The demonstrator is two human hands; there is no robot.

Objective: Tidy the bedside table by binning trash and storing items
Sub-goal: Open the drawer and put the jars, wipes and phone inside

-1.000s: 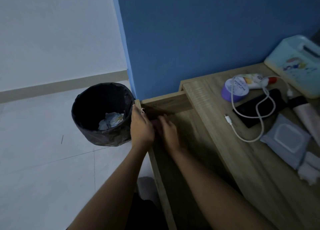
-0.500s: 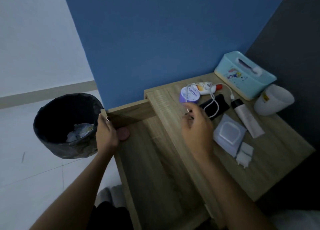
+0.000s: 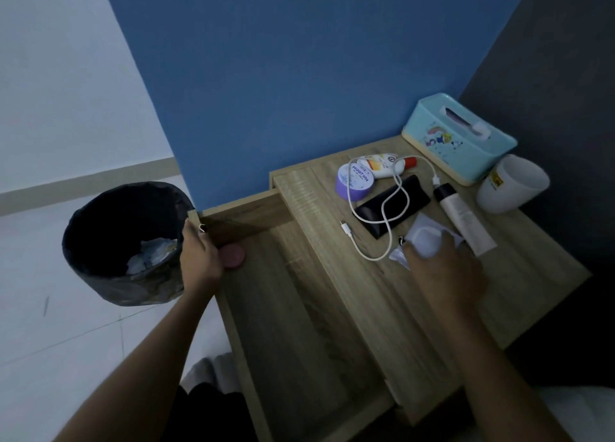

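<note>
The wooden bedside table (image 3: 372, 295) has its drawer (image 3: 299, 315) pulled open; a pink round object (image 3: 235, 257) lies in the drawer's far left corner. My left hand (image 3: 199, 255) grips the drawer's front left corner. My right hand (image 3: 446, 268) is on the table top, thumb and fingers curled around a pale wipes pack (image 3: 424, 238). A black bin (image 3: 100, 285) with crumpled trash inside stands on the floor left of the drawer. The crumpled tissue seen earlier is hidden under my right hand.
On the table lie a white cable (image 3: 366, 252) over a black phone (image 3: 392, 205), a purple jar (image 3: 354, 180), a white tube with a red cap (image 3: 382, 163), a cream tube (image 3: 462, 215), a teal tissue box (image 3: 459, 138) and a white cup (image 3: 512, 183).
My right hand left the drawer's corner, passed over the cable and came down on the wipes pack. My left hand stayed on the drawer. The view swung right.
</note>
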